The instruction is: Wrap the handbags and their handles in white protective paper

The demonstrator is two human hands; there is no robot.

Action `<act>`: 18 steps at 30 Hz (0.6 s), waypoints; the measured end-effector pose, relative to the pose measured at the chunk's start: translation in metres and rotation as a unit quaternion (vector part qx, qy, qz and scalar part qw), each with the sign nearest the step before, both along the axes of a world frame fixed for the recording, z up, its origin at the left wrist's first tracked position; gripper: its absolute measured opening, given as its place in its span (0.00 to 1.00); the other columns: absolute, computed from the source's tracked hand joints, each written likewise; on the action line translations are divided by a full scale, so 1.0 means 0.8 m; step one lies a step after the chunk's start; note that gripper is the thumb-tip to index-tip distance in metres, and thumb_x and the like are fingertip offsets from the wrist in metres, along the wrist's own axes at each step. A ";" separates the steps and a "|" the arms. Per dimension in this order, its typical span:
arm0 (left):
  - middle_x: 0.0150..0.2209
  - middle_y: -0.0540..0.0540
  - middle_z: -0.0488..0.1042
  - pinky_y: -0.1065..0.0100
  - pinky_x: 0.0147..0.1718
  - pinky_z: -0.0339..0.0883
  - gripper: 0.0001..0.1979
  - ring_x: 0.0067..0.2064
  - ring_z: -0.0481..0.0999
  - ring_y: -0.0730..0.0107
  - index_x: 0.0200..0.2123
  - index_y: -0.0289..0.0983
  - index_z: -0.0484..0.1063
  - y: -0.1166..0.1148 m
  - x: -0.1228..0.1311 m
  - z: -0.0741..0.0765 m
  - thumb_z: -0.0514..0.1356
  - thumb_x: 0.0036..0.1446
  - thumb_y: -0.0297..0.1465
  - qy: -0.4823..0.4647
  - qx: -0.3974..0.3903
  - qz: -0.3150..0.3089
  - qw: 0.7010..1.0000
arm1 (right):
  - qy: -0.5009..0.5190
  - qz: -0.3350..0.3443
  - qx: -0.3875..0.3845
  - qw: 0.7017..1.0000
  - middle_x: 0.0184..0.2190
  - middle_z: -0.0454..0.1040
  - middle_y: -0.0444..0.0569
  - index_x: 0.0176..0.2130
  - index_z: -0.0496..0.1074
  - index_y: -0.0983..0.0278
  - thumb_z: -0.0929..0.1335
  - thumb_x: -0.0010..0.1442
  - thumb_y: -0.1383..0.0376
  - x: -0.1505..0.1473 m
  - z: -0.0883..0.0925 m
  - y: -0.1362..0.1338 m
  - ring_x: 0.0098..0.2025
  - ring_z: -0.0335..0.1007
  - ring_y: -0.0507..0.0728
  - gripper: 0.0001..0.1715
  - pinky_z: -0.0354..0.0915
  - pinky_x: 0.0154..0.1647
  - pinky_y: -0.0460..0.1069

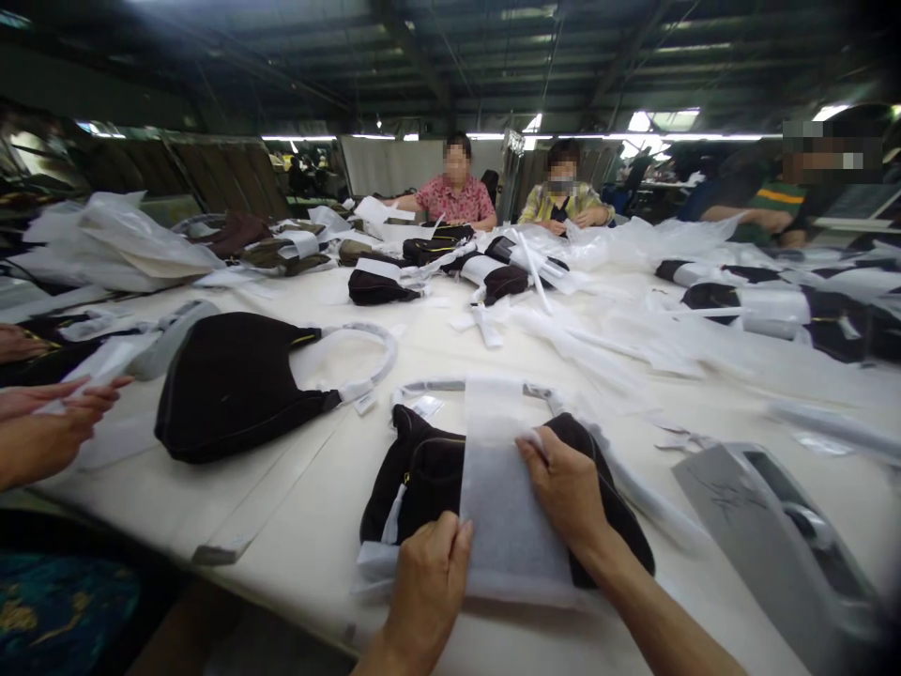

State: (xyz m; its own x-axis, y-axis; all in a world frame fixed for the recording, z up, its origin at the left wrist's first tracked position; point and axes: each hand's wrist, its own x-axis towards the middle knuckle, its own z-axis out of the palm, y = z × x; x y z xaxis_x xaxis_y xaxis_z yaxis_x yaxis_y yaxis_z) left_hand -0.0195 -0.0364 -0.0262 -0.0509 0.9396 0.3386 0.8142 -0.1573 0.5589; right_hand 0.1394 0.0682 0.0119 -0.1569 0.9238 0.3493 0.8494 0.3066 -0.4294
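Observation:
A black handbag point(433, 474) lies on the table in front of me, its strap wrapped in white paper. Over the bag's middle spreads a sheet of white tissue paper point(503, 512). My left hand point(428, 582) pinches the sheet's left edge low on the bag, fingers closed. Higher up, my right hand point(563, 479) grips the sheet near its right side, thumb and fingers pressed together. A wrapped zipper pull point(395, 507) hangs at the bag's left. Part of the bag's right side is hidden behind my right hand and the paper.
Another black handbag point(239, 390) lies to the left, beside a co-worker's hands point(70, 413) holding white paper. A grey tape dispenser point(767, 545) stands at the right. Several wrapped bags and a heap of plastic point(626, 244) cover the table's far side, where people sit.

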 end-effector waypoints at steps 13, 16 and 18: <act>0.17 0.53 0.62 0.73 0.20 0.53 0.14 0.20 0.66 0.75 0.21 0.39 0.55 0.011 0.000 -0.016 0.48 0.60 0.29 -0.013 0.035 0.009 0.999 | -0.110 -0.016 0.156 0.981 0.44 0.68 0.57 0.48 0.65 0.64 0.64 0.56 0.55 0.003 -0.023 0.028 0.49 0.60 0.64 0.23 0.50 0.50 0.61; 0.17 0.53 0.62 0.74 0.20 0.53 0.14 0.20 0.66 0.76 0.21 0.38 0.54 0.012 -0.001 -0.007 0.48 0.60 0.29 -0.008 0.018 0.003 1.000 | -0.106 0.081 -0.012 0.991 0.32 0.72 0.51 0.39 0.70 0.65 0.63 0.56 0.54 0.004 -0.006 0.050 0.37 0.67 0.58 0.19 0.58 0.40 0.51; 0.17 0.53 0.63 0.74 0.20 0.53 0.14 0.20 0.66 0.76 0.21 0.39 0.54 0.013 -0.001 -0.004 0.48 0.60 0.29 -0.005 0.011 0.000 1.000 | -0.106 0.167 -0.090 0.976 0.26 0.71 0.46 0.27 0.69 0.64 0.62 0.57 0.57 -0.001 0.006 0.061 0.29 0.66 0.53 0.14 0.58 0.32 0.46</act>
